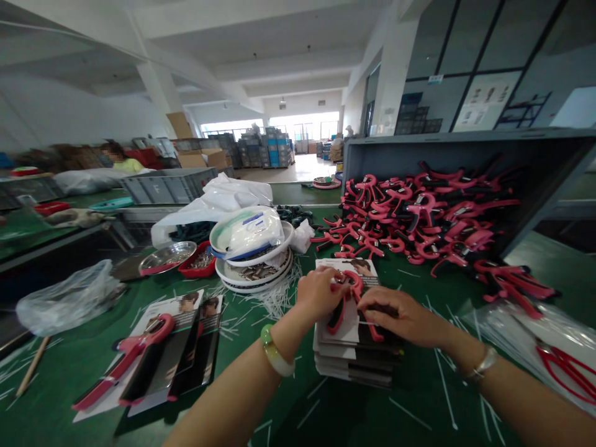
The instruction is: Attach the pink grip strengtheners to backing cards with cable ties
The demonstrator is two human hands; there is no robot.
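Pink-and-black pliers (356, 284) lie on the top card of a stack of printed cards (354, 371) in front of me. My left hand (322, 290) is closed around the pliers' head from the left, fingertips pressed together. From the right, my right hand (404, 315) has its fingers curled and pinching at the handles. Whether a thin tie is between the fingers is hidden. To the left, more pink pliers (135, 357) rest on a card, overlapping other carded pliers (205, 341).
A grey crate (465, 141) tipped on its side spills a heap of pliers (419, 211). Stacked white bowls (254, 273) hold small metal parts, beside a red tray (199, 262). Thin white strips (274, 298) litter the green table. Red-handled scissors (568, 372) lie on plastic. A person (125, 162) is far left.
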